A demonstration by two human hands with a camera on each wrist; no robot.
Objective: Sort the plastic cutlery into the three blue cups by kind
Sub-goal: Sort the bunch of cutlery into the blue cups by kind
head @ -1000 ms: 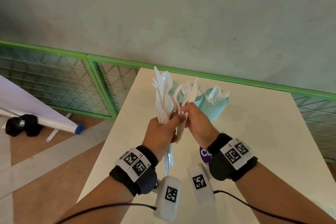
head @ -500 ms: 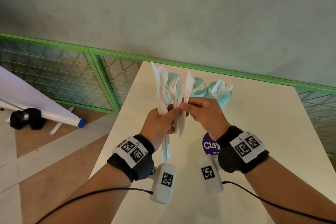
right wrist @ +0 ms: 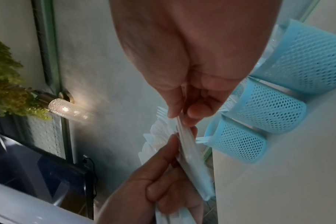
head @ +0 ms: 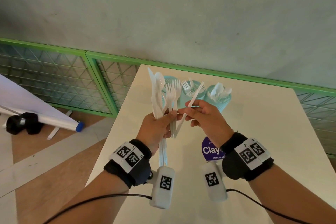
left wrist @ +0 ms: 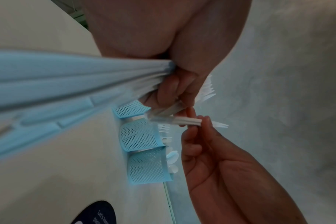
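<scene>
My left hand (head: 158, 127) grips a bundle of white plastic cutlery (head: 160, 96) upright over the table: knives, a spoon and forks. My right hand (head: 205, 116) pinches a single white fork (head: 192, 102) between thumb and fingers, tilted with its tines up to the right, just beside the bundle; the left wrist view shows the fork (left wrist: 186, 121) as well. Three blue mesh cups stand in a row at the far table edge. The left cup (head: 168, 80) is half hidden behind the bundle. The middle cup (head: 183, 100) holds forks, the right cup (head: 224, 102) spoons.
The white table (head: 254, 142) carries a round purple sticker (head: 211, 151) near my right wrist. A green mesh railing (head: 72, 82) runs behind and to the left. A rolled white banner (head: 45, 120) and a black object (head: 21, 123) lie on the floor at left.
My right hand has drawn one fork out of the bundle and away to the right, tilting it. Both hands have shifted slightly right and up in view.
</scene>
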